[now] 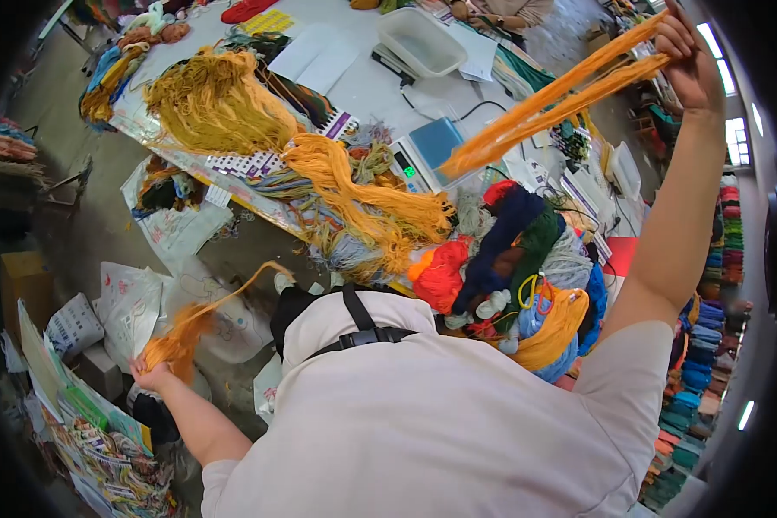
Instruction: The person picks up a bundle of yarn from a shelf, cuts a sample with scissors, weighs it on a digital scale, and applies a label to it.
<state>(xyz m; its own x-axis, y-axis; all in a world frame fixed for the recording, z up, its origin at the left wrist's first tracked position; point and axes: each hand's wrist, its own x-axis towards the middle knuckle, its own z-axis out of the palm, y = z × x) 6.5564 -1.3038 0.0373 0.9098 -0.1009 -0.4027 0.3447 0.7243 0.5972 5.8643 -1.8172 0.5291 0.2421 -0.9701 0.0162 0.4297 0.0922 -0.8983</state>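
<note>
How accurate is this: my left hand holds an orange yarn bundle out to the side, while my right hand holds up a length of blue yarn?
One slip: the head view shows your right hand holding up orange yarn, not blue. Your left hand does hold an orange yarn bundle out to the side.

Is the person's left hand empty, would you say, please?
No, the left hand is closed around a tuft of orange yarn.

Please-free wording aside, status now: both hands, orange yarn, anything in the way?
Right hand raised, gripping orange yarn. Left hand outstretched, holding orange bunch. Scale, yarn heaps crowd table.
</note>
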